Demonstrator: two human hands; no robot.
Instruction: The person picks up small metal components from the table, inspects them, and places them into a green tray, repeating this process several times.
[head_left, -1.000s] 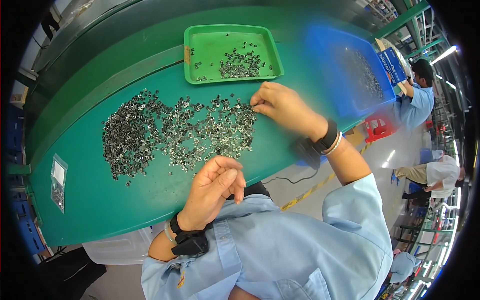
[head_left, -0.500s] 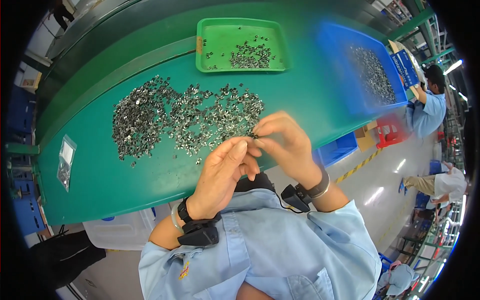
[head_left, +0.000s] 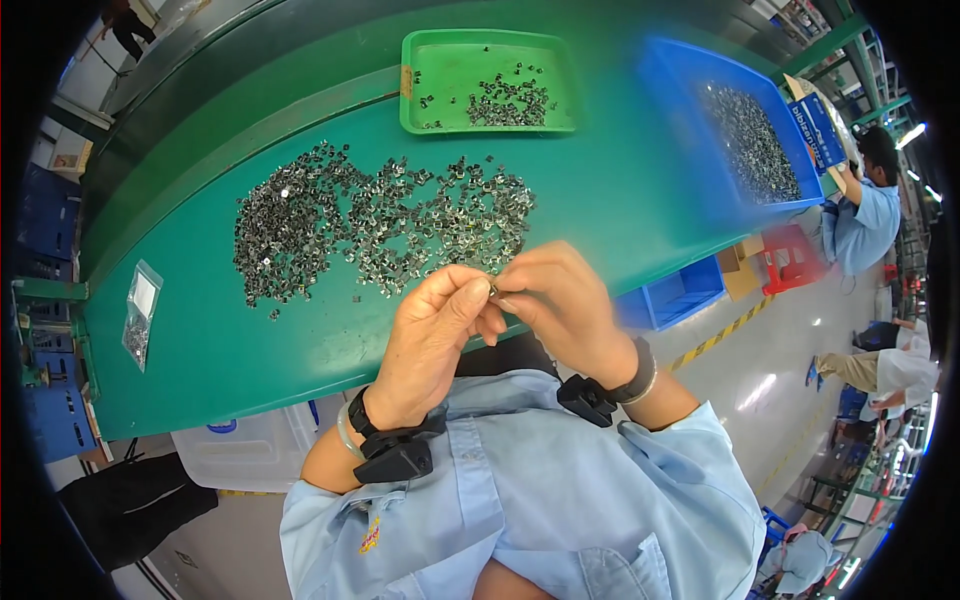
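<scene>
My left hand (head_left: pixel 428 335) and my right hand (head_left: pixel 562 305) meet over the table's near edge. Between their thumbs and fingertips they pinch a small dark metal part (head_left: pixel 494 289), mostly covered by the fingers. Just beyond the fingertips spreads a loose layer of small black and silver metal parts (head_left: pixel 440 225). A denser heap of the same kind of parts (head_left: pixel 285 225) lies to its left. Farther back, a green tray (head_left: pixel 415 110) holds more of these small pieces, gathered toward its right side.
The green table (head_left: pixel 200 370) curves along in front of me. At its left lies a clear bag (head_left: pixel 142 318) of small parts. A blue bin (head_left: pixel 690 140) of parts stands at right, with another blue bin (head_left: pixel 680 300) lower down. A co-worker (head_left: pixel 870 215) is beyond it.
My fingertips have drawn closer together around the small part, covering more of it. The right hand has come slightly down and left. The whole view has shifted a little.
</scene>
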